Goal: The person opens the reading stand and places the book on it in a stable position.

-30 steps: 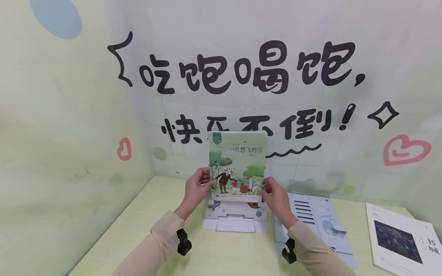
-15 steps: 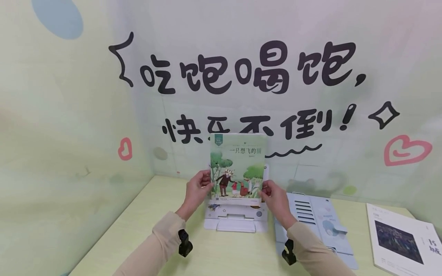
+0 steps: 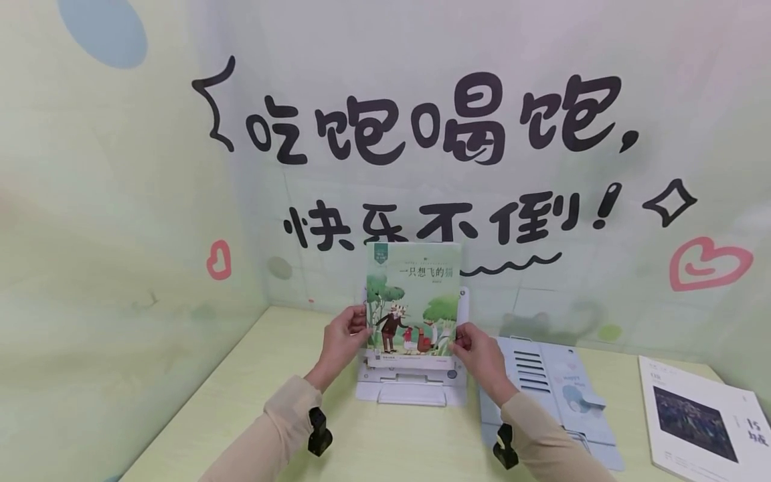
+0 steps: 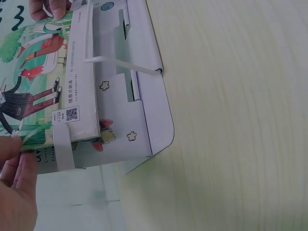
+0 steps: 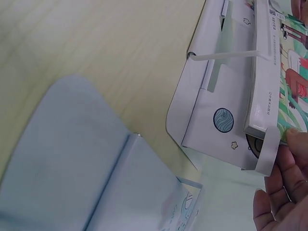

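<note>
Left hand (image 3: 340, 343) and right hand (image 3: 484, 358) pinched sides of green book (image 3: 415, 294), apparently seating it on stand (image 3: 366, 392); next likely needed lowering, then release

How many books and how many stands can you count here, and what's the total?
Books: 2, the green book and the white book
Stands: 2, the white stand and the blue stand
Total: 4
</note>
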### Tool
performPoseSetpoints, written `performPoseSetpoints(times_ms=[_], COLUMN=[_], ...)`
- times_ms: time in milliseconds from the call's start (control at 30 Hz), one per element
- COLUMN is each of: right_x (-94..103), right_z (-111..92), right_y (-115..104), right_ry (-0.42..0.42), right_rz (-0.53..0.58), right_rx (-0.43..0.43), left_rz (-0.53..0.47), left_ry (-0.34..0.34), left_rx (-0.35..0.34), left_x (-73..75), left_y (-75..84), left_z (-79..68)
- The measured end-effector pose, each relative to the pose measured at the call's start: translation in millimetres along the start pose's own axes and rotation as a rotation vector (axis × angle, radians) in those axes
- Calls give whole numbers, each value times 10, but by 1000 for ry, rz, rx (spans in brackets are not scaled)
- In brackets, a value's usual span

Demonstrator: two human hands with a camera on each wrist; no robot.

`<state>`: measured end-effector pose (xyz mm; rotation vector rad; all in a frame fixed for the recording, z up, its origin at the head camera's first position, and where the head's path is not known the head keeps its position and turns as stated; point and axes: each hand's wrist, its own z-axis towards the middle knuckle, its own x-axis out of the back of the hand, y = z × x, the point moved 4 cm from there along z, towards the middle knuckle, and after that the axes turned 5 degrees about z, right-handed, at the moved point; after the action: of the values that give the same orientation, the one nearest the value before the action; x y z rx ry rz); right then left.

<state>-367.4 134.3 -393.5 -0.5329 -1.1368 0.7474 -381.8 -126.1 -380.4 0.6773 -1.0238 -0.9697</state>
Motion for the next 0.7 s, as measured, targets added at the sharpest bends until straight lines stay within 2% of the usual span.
performPoseSetpoints(times_ms=[167, 433, 567, 700], right_x=[-29, -47, -59, -70], right_z=[-28, -70, -76, -78], right_y=[11, -21, -26, -36], right_ry=[-14, 32, 50, 49], right_rz=[-23, -137, -186, -201], right_rx=[-24, 54, 80, 86], left_rz=[35, 126, 230, 355], left_ry=[0, -21, -47, -42], left_rx=[-7, -13, -33, -83], left_x=[-3, -13, -18, -8], left_y=[-38, -61, -83, -88], left_z=[-26, -101, -158, -193])
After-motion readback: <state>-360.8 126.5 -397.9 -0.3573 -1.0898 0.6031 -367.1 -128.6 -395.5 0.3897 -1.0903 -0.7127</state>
